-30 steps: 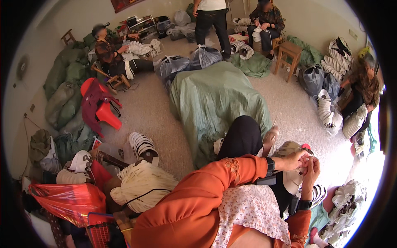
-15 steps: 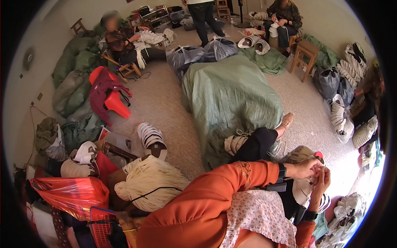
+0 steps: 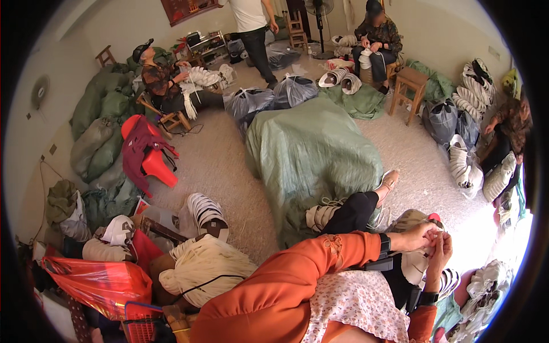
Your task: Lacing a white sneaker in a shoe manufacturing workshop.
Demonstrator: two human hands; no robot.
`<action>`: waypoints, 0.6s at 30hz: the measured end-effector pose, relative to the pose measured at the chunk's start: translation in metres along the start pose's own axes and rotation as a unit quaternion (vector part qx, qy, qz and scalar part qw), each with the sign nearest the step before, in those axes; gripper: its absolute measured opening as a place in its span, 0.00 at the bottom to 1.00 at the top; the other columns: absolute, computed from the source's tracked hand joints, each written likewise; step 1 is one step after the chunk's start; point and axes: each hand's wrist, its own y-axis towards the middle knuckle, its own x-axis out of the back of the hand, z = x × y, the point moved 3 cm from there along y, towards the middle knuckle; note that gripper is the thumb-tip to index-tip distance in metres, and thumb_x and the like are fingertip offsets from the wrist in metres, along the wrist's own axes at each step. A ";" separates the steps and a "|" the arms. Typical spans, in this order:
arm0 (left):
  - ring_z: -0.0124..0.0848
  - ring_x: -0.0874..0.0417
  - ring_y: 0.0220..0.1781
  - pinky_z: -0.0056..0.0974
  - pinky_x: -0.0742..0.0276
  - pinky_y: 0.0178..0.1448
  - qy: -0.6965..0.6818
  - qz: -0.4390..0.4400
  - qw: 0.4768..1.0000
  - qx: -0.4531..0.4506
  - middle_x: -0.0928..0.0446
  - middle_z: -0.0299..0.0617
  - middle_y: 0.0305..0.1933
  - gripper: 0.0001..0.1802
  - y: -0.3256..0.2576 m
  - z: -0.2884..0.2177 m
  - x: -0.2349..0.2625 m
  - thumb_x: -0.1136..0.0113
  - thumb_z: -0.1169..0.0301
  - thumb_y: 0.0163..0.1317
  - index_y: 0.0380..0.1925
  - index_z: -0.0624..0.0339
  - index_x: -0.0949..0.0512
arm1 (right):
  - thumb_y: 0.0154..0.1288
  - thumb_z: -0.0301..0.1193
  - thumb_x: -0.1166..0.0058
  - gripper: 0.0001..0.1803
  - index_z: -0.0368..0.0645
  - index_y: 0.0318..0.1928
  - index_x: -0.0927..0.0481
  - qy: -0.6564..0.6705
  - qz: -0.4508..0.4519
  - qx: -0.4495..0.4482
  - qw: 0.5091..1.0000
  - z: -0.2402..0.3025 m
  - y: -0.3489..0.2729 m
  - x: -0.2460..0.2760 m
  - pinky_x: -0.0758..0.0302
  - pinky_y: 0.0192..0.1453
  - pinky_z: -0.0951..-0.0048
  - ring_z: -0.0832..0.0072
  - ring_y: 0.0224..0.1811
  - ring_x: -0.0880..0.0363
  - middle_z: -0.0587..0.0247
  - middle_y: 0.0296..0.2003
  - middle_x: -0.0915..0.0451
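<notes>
At the lower left of the frame a red plastic bag (image 3: 100,281) is seen, with a red crate (image 3: 140,320) below it and a big skein of cream cord (image 3: 203,268) just to its right, kept within reach of the seated person. Higher on the left, green sacks (image 3: 97,131) are stacked against the wall and a red plastic chair (image 3: 151,160) is draped with a dark red garment. Centre frame is taken up by a large mound under a green sheet (image 3: 311,154), probably covered to keep stock together. A bundle of white shoe uppers (image 3: 206,211) lies on the floor before it.

Lower centre, an orange sleeve runs rightward to the left hand (image 3: 420,235), which is raised at the right of the frame. The right hand (image 3: 439,258) is brought up against it from below, fingers touching. Both grips are pressed together, apparently pinching a small red-tipped piece of shoe upper (image 3: 433,220) between the fingertips; most of it is hidden by the hands. It is held close and high, likely for fine handwork.

Upper frame, other people are seated on low stools with white uppers at their feet; a wooden stool (image 3: 410,91) stands at upper right, with more stacked uppers (image 3: 463,160) along the right edge.
</notes>
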 end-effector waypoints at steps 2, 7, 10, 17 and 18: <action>0.26 0.23 0.45 0.32 0.22 0.49 0.006 0.013 1.000 0.011 0.25 0.40 0.46 0.18 0.001 0.001 0.000 0.48 0.87 0.61 0.52 0.65 0.31 | 0.73 0.31 0.51 0.07 0.44 0.35 0.25 -0.003 -0.006 -0.005 1.000 -0.002 0.000 0.001 0.52 0.17 0.88 0.95 0.16 0.45 0.79 0.20 0.32; 0.27 0.22 0.47 0.32 0.22 0.49 0.003 0.027 0.999 -0.017 0.25 0.41 0.46 0.18 0.002 -0.001 0.000 0.48 0.86 0.61 0.51 0.65 0.30 | 0.73 0.31 0.51 0.06 0.44 0.36 0.25 -0.006 -0.006 0.010 1.000 -0.004 0.000 0.000 0.52 0.19 0.89 0.95 0.18 0.45 0.80 0.20 0.33; 0.27 0.22 0.47 0.32 0.22 0.50 -0.005 0.033 0.999 -0.006 0.25 0.41 0.47 0.18 0.001 -0.003 -0.001 0.48 0.87 0.61 0.51 0.65 0.30 | 0.73 0.31 0.51 0.06 0.44 0.37 0.25 -0.005 -0.013 -0.004 1.000 -0.002 -0.003 0.000 0.51 0.19 0.88 0.95 0.18 0.45 0.80 0.20 0.32; 0.24 0.22 0.46 0.31 0.21 0.51 0.040 0.031 0.999 0.018 0.24 0.40 0.48 0.17 0.004 -0.008 0.002 0.46 0.85 0.61 0.51 0.65 0.29 | 0.72 0.30 0.50 0.06 0.44 0.36 0.25 -0.021 -0.032 0.024 0.999 0.003 -0.006 -0.004 0.48 0.20 0.89 0.94 0.19 0.42 0.80 0.21 0.32; 0.24 0.22 0.46 0.31 0.21 0.51 0.057 0.032 0.998 0.013 0.24 0.40 0.48 0.17 0.004 -0.009 0.002 0.46 0.85 0.61 0.51 0.65 0.29 | 0.72 0.30 0.50 0.06 0.44 0.36 0.26 -0.009 -0.035 0.022 0.999 0.001 -0.006 -0.004 0.48 0.20 0.89 0.94 0.19 0.42 0.80 0.21 0.32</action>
